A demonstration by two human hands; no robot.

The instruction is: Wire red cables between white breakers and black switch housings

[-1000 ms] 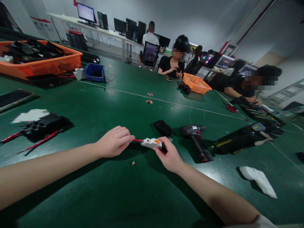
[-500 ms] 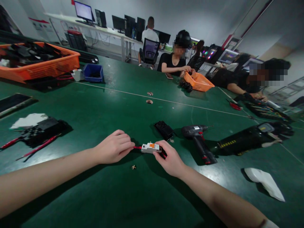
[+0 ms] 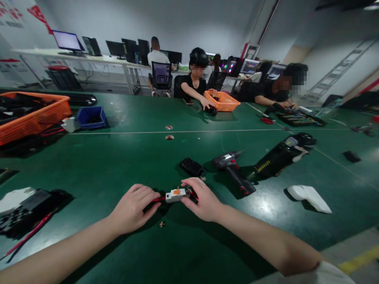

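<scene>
A small white circuit breaker (image 3: 175, 195) with an orange switch sits between my two hands, low over the green table. My left hand (image 3: 132, 207) is closed at its left end, thumb and fingers around the red wire (image 3: 159, 199) that runs into the breaker. At the other end, my right hand (image 3: 204, 201) grips the breaker between thumb and fingers. Another red wire (image 3: 194, 195) shows partly under the right fingers. A small brass-coloured screw (image 3: 162, 224) lies on the table nearer to me.
Beyond my right hand lie a black box-shaped part (image 3: 192, 167), a power drill (image 3: 233, 171), a dark cylindrical tool (image 3: 280, 157) and a white curved piece (image 3: 309, 198). Orange basket (image 3: 35, 118) and blue bin (image 3: 92, 118) stand left. Co-workers sit across the table.
My view has swung right and tilted up, so the table's things appear shifted left. Both hands keep hold of the wire and breaker. A co-worker's hand has moved to black parts beside the far basket.
</scene>
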